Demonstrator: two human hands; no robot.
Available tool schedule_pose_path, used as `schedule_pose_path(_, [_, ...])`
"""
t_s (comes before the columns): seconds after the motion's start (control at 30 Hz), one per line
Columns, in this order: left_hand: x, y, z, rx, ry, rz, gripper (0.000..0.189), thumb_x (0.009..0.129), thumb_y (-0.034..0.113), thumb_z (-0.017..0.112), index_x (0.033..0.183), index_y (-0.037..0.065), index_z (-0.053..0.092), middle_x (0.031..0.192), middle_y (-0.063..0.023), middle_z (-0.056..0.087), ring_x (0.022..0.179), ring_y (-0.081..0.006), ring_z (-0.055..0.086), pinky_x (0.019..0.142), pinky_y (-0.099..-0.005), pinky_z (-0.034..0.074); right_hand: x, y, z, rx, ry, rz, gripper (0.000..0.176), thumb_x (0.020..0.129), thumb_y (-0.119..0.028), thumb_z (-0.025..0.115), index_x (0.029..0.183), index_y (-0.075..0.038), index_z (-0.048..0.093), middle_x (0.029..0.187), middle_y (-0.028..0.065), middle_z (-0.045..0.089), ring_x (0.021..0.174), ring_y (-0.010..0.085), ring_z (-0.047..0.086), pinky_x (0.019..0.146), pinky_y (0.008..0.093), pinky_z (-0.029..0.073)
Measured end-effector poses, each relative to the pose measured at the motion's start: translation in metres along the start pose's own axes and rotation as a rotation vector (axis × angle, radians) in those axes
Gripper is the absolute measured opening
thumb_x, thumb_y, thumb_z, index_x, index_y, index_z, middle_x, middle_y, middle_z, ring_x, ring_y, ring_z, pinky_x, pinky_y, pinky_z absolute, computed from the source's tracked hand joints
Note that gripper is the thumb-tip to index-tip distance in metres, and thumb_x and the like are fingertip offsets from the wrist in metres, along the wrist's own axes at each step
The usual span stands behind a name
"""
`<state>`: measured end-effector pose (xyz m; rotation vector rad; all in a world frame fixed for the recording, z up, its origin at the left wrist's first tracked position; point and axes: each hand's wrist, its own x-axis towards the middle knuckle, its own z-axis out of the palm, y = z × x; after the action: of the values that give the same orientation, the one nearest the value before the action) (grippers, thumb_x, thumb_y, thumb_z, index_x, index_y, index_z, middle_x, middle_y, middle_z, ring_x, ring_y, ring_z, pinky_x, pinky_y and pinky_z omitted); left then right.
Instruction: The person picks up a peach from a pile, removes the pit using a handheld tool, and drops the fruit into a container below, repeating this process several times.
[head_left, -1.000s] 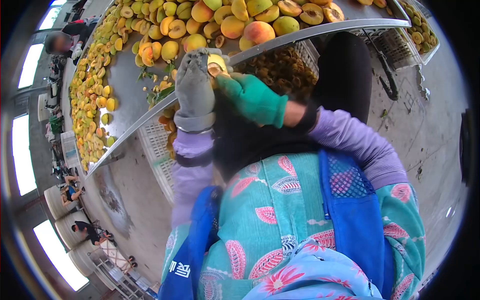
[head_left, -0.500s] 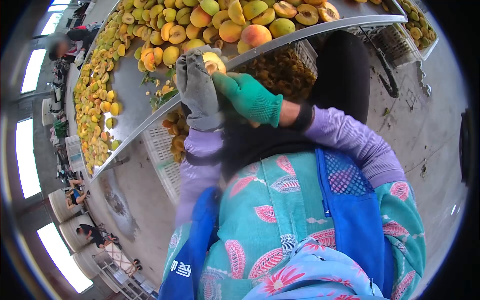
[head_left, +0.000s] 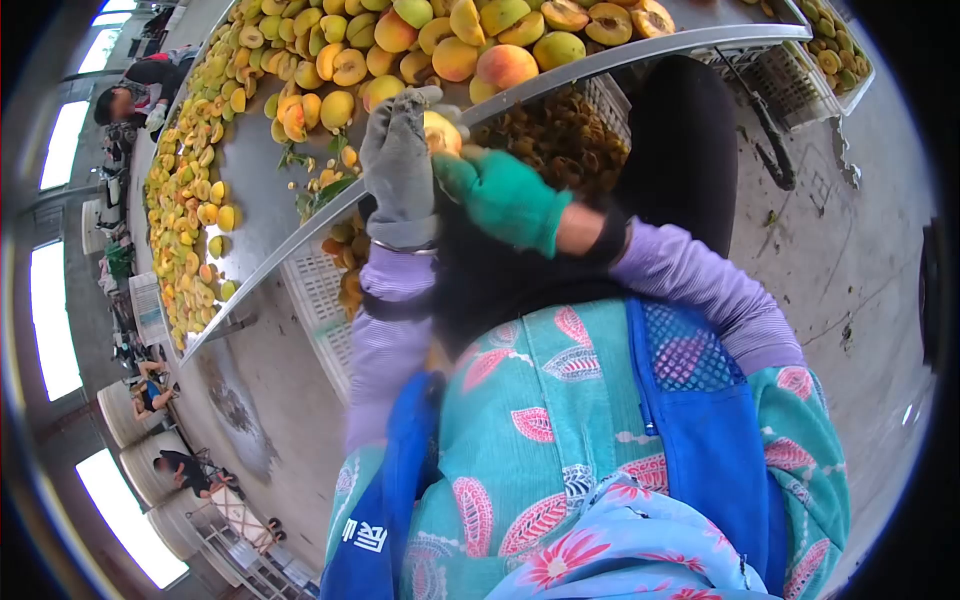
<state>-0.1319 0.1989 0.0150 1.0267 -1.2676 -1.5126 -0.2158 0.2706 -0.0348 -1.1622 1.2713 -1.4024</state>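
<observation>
A yellow peach piece (head_left: 441, 133) sits in my left hand (head_left: 398, 160), which wears a grey glove and has its fingers wrapped round the fruit at the table's near edge. Against the fruit's right side is my right hand (head_left: 505, 195) in a green glove, its fingers curled and slightly blurred. Whatever the right hand may hold is hidden. Beyond both hands, whole and halved peaches (head_left: 350, 68) lie heaped on the metal table (head_left: 275, 190).
Under the table are a white crate (head_left: 322, 300) and dark fruit pieces (head_left: 570, 140). Another crate (head_left: 795, 85) stands at the upper right. A seated person (head_left: 150, 95) is across the table at the upper left. Farther people (head_left: 185, 472) appear at the left.
My left hand has shifted slightly right and turned, still round the fruit. The right hand has moved a little right and its fingers have changed position.
</observation>
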Motion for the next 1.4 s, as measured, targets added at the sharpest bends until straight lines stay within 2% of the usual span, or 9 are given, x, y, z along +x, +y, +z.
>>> schedule_pose_path(0.03, [0.006,-0.003,0.003,0.035,0.043,0.023,0.031,0.098,0.026,0.051,0.102,-0.003,0.061,0.082,-0.0166,0.067,0.069,-0.0262,0.067,0.064,-0.0352,0.057,-0.012,-0.071,-0.016,0.241,-0.157,0.554,0.045,0.097,-0.05,0.042,0.105,-0.008,0.057,0.062,0.0054,0.055,0.048,0.0166,0.052,0.042,0.0339,0.044])
schedule_pose_path(0.1, [0.007,0.011,0.008,0.159,-0.031,-0.038,0.029,0.098,0.024,0.053,0.101,-0.003,0.063,0.079,-0.0164,0.067,0.063,-0.0239,0.065,0.06,-0.0318,0.055,-0.003,-0.066,-0.02,0.754,-0.363,0.707,0.04,0.096,-0.05,0.041,0.098,-0.012,0.053,0.059,0.0001,0.049,0.045,0.0123,0.045,0.04,0.0312,0.039])
schedule_pose_path(0.47, [0.02,0.012,-0.025,-0.208,-0.466,-0.101,0.035,0.097,0.037,0.052,0.111,0.006,0.056,0.084,-0.0114,0.063,0.075,-0.0223,0.062,0.069,-0.0309,0.053,-0.002,-0.058,-0.015,1.204,-0.636,0.688,0.038,0.101,-0.048,0.039,0.088,-0.015,0.053,0.058,-0.0082,0.043,0.044,0.0063,0.039,0.043,0.0244,0.032])
schedule_pose_path(0.63, [-0.029,0.005,-0.088,-0.554,0.14,-0.157,0.027,0.096,0.03,0.054,0.102,0.004,0.061,0.086,-0.0099,0.065,0.078,-0.0217,0.063,0.064,-0.0347,0.053,-0.013,-0.062,0.001,1.389,-0.898,0.727,0.038,0.098,-0.05,0.046,0.085,-0.015,0.052,0.058,-0.0036,0.047,0.044,0.0094,0.042,0.041,0.0246,0.034])
schedule_pose_path(0.83, [-0.026,0.075,-0.147,1.355,0.357,-0.171,0.03,0.087,0.031,0.063,0.093,0.002,0.068,0.083,-0.0097,0.066,0.08,-0.019,0.062,0.072,-0.0337,0.05,0.008,-0.031,-0.034,0.987,-0.076,1.042,0.037,0.094,-0.05,0.051,0.087,-0.014,0.048,0.058,-0.0021,0.045,0.045,0.0092,0.041,0.041,0.0234,0.032])
schedule_pose_path(0.97, [0.075,0.048,-0.093,1.571,-0.185,0.683,0.036,0.083,0.031,0.065,0.105,0.003,0.067,0.112,-0.0132,0.064,0.1,-0.0246,0.063,0.087,-0.0357,0.049,0.006,-0.057,-0.035,0.81,-0.31,0.75,0.038,0.098,-0.048,0.048,0.086,-0.012,0.051,0.06,-0.0019,0.047,0.044,0.0091,0.045,0.037,0.0227,0.034])
schedule_pose_path(1.03, [0.126,-0.002,-0.073,1.834,-0.407,0.525,0.047,0.083,0.029,0.064,0.121,0.002,0.059,0.121,-0.0158,0.061,0.107,-0.0294,0.06,0.091,-0.0369,0.048,0.011,-0.061,-0.033,0.722,-0.212,0.828,0.038,0.097,-0.05,0.044,0.084,-0.014,0.051,0.059,-0.0019,0.043,0.044,0.0106,0.041,0.039,0.0253,0.033])
schedule_pose_path(1.23, [0.089,0.044,-0.061,-0.084,-0.5,-0.202,0.047,0.091,0.027,0.06,0.127,-0.002,0.053,0.116,-0.0163,0.061,0.102,-0.0285,0.062,0.091,-0.038,0.05,0.031,-0.042,-0.023,-0.062,-0.031,0.043,0.048,0.098,-0.049,0.043,0.093,-0.004,0.058,0.072,0.0184,0.062,0.067,0.0375,0.062,0.06,0.0443,0.048])
schedule_pose_path(1.4, [0.03,0.02,-0.03,-0.34,-0.197,-0.026,0.04,0.098,0.028,0.051,0.122,-0.004,0.055,0.108,-0.0126,0.062,0.093,-0.0239,0.065,0.084,-0.0343,0.054,0.035,-0.044,-0.014,-0.159,-0.078,0.135,0.051,0.099,-0.047,0.042,0.105,0.001,0.057,0.088,0.0265,0.064,0.086,0.0442,0.062,0.074,0.0482,0.048])
